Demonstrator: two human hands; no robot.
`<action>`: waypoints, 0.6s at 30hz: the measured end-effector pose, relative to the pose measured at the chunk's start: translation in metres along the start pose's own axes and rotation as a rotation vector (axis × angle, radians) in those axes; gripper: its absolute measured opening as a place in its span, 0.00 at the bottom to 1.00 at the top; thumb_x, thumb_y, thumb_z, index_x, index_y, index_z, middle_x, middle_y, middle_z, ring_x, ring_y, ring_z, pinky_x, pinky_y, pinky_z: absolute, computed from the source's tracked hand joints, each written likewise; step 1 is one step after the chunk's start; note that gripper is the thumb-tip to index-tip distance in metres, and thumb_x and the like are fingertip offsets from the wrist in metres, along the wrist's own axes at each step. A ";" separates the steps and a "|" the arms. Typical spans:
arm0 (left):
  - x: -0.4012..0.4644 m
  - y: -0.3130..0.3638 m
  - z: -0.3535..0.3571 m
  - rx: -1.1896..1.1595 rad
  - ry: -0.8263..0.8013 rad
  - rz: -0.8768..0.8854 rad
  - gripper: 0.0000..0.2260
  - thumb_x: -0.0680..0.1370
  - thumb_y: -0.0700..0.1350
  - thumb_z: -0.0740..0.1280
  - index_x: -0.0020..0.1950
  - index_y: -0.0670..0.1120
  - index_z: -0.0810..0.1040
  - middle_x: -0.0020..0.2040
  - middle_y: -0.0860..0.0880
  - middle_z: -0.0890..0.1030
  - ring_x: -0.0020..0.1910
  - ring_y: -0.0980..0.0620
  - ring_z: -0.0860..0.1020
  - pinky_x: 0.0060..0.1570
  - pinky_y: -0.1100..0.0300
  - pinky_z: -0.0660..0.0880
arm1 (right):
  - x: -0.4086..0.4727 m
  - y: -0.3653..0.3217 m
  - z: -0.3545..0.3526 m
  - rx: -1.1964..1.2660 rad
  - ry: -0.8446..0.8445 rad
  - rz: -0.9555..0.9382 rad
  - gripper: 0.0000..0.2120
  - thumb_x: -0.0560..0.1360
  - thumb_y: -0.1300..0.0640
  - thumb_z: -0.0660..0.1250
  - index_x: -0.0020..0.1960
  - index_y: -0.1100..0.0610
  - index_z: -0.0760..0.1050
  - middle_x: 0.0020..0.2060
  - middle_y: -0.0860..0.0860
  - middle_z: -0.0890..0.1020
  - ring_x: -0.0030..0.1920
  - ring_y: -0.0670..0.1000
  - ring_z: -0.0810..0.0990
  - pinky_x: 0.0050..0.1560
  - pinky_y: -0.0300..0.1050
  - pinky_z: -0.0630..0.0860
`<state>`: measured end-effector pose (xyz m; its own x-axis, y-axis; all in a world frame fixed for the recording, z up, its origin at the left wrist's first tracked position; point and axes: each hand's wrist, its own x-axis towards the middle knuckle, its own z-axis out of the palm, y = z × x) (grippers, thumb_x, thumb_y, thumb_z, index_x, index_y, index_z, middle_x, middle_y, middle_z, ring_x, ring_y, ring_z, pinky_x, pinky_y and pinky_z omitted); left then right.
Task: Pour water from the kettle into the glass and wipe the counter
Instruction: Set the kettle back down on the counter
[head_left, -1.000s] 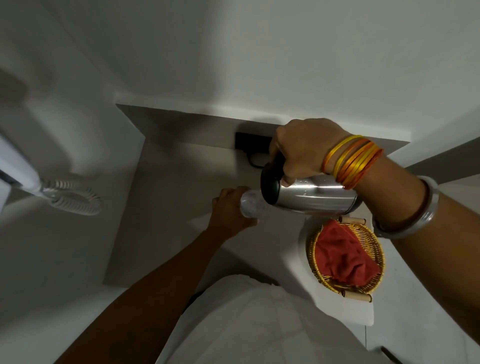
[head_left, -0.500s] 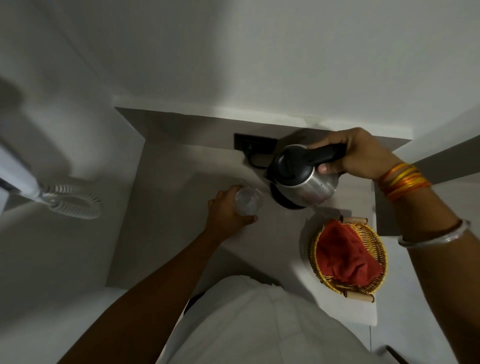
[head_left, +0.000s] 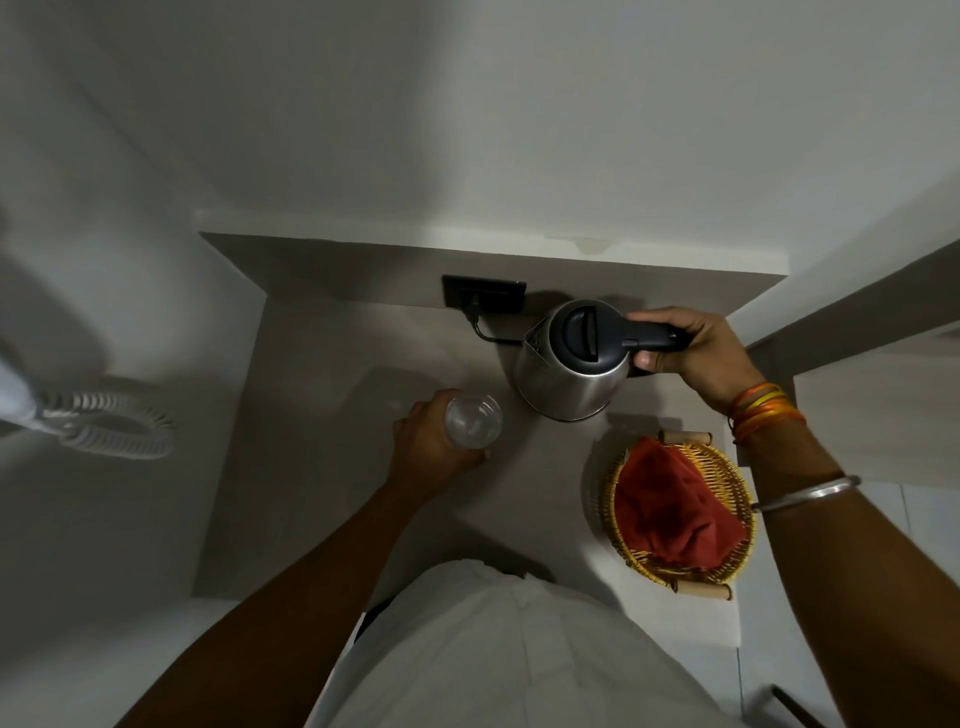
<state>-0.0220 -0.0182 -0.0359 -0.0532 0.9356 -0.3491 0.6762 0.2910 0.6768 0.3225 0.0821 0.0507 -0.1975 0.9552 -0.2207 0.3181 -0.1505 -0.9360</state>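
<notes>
A steel kettle (head_left: 569, 379) with a black lid stands upright near the back of the grey counter (head_left: 322, 493). My right hand (head_left: 696, 353) is wrapped around its black handle. A clear glass (head_left: 472, 422) with water in it stands on the counter to the kettle's left, and my left hand (head_left: 431, 452) grips it from the left side. A red cloth (head_left: 670, 512) lies bunched in a woven basket (head_left: 623, 551) on the counter's right side, in front of the kettle.
A black wall socket (head_left: 483, 293) with a plugged cord sits behind the kettle. A white wall phone with a coiled cord (head_left: 109, 431) hangs at the left. Walls close the counter in on the left and the back.
The kettle went from tipped over the glass to upright, moved right and back, and now stands on the counter. My left hand has stayed on the glass.
</notes>
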 end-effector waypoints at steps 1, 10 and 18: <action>-0.001 0.000 -0.001 0.000 0.004 0.000 0.39 0.57 0.60 0.82 0.66 0.56 0.75 0.60 0.53 0.82 0.62 0.47 0.80 0.66 0.45 0.74 | 0.000 -0.003 -0.001 -0.020 -0.006 0.001 0.26 0.69 0.78 0.71 0.65 0.63 0.78 0.56 0.63 0.82 0.54 0.55 0.84 0.47 0.46 0.85; -0.009 -0.003 -0.009 0.009 0.046 0.024 0.39 0.58 0.61 0.82 0.67 0.58 0.75 0.60 0.55 0.83 0.61 0.49 0.80 0.64 0.49 0.73 | -0.005 -0.007 -0.011 -0.214 0.024 -0.009 0.26 0.68 0.76 0.73 0.62 0.56 0.79 0.53 0.57 0.83 0.49 0.35 0.81 0.48 0.30 0.78; -0.014 -0.003 -0.009 0.018 0.072 0.078 0.37 0.58 0.59 0.84 0.64 0.59 0.76 0.55 0.57 0.83 0.58 0.49 0.83 0.60 0.51 0.76 | -0.019 0.009 -0.006 -0.379 0.144 0.021 0.37 0.68 0.64 0.80 0.74 0.54 0.71 0.67 0.59 0.74 0.66 0.55 0.71 0.71 0.52 0.69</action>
<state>-0.0301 -0.0301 -0.0275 -0.0520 0.9675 -0.2474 0.6934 0.2132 0.6883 0.3343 0.0640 0.0477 -0.0640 0.9828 -0.1732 0.6455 -0.0915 -0.7582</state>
